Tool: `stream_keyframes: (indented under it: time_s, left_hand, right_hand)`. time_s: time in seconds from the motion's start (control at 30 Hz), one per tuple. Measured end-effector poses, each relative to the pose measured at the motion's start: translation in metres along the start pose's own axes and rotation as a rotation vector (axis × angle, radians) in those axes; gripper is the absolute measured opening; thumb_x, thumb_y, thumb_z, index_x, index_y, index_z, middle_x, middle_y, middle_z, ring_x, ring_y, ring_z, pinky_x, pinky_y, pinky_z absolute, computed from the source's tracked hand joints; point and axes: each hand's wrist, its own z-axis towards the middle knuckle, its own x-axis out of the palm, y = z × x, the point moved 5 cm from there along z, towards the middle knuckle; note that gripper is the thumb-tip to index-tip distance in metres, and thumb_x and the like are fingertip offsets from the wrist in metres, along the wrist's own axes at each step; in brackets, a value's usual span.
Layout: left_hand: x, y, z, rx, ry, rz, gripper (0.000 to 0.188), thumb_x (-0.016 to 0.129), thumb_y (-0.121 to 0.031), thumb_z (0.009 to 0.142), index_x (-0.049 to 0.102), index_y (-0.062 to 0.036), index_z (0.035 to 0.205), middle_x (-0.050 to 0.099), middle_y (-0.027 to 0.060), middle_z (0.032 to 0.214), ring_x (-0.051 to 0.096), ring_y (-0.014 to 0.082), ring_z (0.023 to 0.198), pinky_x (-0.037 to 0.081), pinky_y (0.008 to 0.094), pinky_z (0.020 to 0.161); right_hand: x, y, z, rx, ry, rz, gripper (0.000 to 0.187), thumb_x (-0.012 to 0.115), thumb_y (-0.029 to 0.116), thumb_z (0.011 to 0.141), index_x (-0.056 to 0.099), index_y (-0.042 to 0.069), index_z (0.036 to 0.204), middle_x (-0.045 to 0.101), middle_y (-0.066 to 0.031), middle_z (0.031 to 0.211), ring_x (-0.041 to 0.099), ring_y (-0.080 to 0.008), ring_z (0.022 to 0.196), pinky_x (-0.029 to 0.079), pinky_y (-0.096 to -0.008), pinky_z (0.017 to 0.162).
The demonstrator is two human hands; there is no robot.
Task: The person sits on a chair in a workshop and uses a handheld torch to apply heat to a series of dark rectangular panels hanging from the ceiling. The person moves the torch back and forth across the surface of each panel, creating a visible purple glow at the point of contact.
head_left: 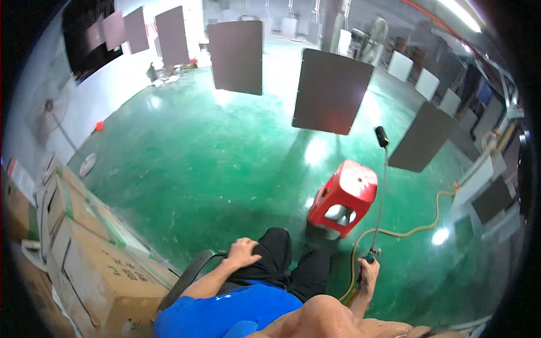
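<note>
Fingers of my right hand (369, 270) wrap the wand (381, 186), aimed at far panels (331, 91); left hand (243, 252) rests spread on my knee (276, 248). Panels look evenly dark; remaining work unclear.

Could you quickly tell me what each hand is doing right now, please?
Left hand: open, resting empty on the black-trousered thigh.
Right hand: closed around the handle of the long spray wand.

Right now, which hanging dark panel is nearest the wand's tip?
The panel just right of the wand tip, tilted above the red stool; the other panels hang farther left or behind.
</note>
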Motion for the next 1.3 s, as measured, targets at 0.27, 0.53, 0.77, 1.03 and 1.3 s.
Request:
stream_keyframes:
  time_s: [0.27,0.53,0.77,1.03,1.3]
  left_hand:
    - [0.091,-0.065,0.017,0.19,0.349,0.296,0.072,0.068,-0.053,0.078,0.047,-0.0247,0.141,0.009,0.018,0.159,0.003,0.0547,0.141,0.02,0.072,0.106]
    - [0.088,-0.062,0.01,0.225,0.292,0.231,0.071,0.068,-0.054,0.078,0.049,-0.0234,0.14,0.01,0.0175,0.158,0.002,0.0537,0.141,0.019,0.0722,0.106]
    - [0.088,-0.058,0.012,0.22,0.3,0.206,0.071,0.069,-0.053,0.078,0.049,-0.0231,0.139,0.009,0.0169,0.158,0.001,0.0533,0.141,0.017,0.0732,0.106]
    - [0.09,-0.061,0.017,0.239,0.257,0.206,0.07,0.071,-0.053,0.076,0.052,-0.0229,0.136,0.012,0.0166,0.157,0.003,0.0529,0.141,0.019,0.0726,0.105]
    - [0.078,-0.053,0.005,0.254,0.161,0.189,0.069,0.074,-0.055,0.071,0.058,-0.0238,0.13,0.017,0.0158,0.154,0.007,0.0503,0.14,0.018,0.0694,0.105]
  right_hand:
    - [-0.034,-0.021,-0.005,-0.054,-0.085,0.214,0.017,0.069,0.006,0.076,0.058,0.004,0.09,0.052,-0.002,0.06,0.043,-0.0117,0.039,0.035,-0.026,0.036]
    - [-0.076,-0.039,0.001,-0.105,-0.194,0.241,0.021,0.067,0.006,0.08,0.056,0.005,0.098,0.05,-0.0032,0.057,0.043,-0.0134,0.035,0.033,-0.0287,0.031]
    - [-0.083,-0.036,0.002,-0.084,-0.192,0.271,0.022,0.066,0.007,0.082,0.055,0.006,0.101,0.049,-0.0031,0.058,0.043,-0.0131,0.036,0.035,-0.029,0.033]
    - [-0.083,-0.059,-0.005,-0.064,-0.151,0.243,0.019,0.066,0.007,0.081,0.056,0.005,0.097,0.047,-0.0016,0.056,0.041,-0.0125,0.038,0.035,-0.03,0.035]
    - [-0.046,0.007,-0.05,0.094,-0.125,0.096,0.018,0.069,0.008,0.076,0.061,0.003,0.091,0.051,0.0007,0.059,0.045,-0.0091,0.045,0.036,-0.0268,0.042]
